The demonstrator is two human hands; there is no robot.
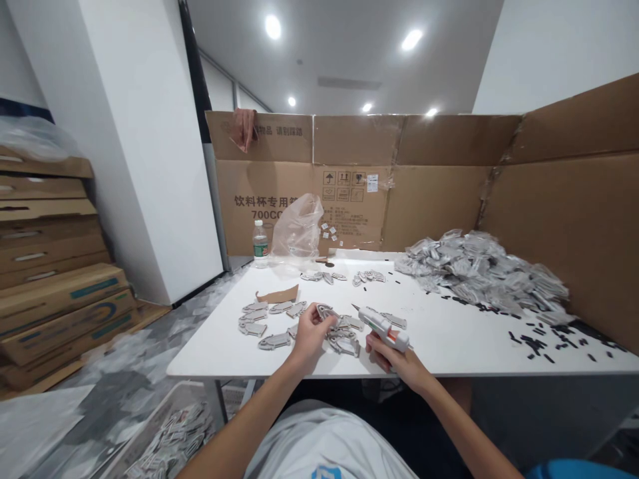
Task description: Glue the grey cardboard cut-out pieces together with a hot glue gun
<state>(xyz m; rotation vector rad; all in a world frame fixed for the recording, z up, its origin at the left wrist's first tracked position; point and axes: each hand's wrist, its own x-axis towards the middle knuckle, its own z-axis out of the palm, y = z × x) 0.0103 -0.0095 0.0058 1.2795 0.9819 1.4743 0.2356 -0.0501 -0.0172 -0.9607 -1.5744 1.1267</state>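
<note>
- While the left hand [308, 330] is closed on 1 small grey piece [323, 310], pinched between thumb and fingertips just above the table [449, 339] near its front edge, those fingertips sit close to the nozzle of the glue gun [383, 326]; a slip of either hand could, I judge, put hot glue on skin
- The right hand [394, 356] is wrapped around the glue gun's grip, nozzle pointing up and left toward the held piece; the 2 look near but apart, and I cannot tell whether the trigger is pressed
- Loose grey pieces [344, 336] lie under and between both hands, so a drip could stick 2 of them together or to the tabletop
- Held by its edge only, the grey piece could twist free and drop among the others
- Small black bits [536, 342] lie scattered well to the right, beside the big pile [479, 266]; a sweeping forearm could knock some off the edge
- The water bottle [259, 243] and plastic bag [298, 229] stand far back, well apart from the hands
</note>
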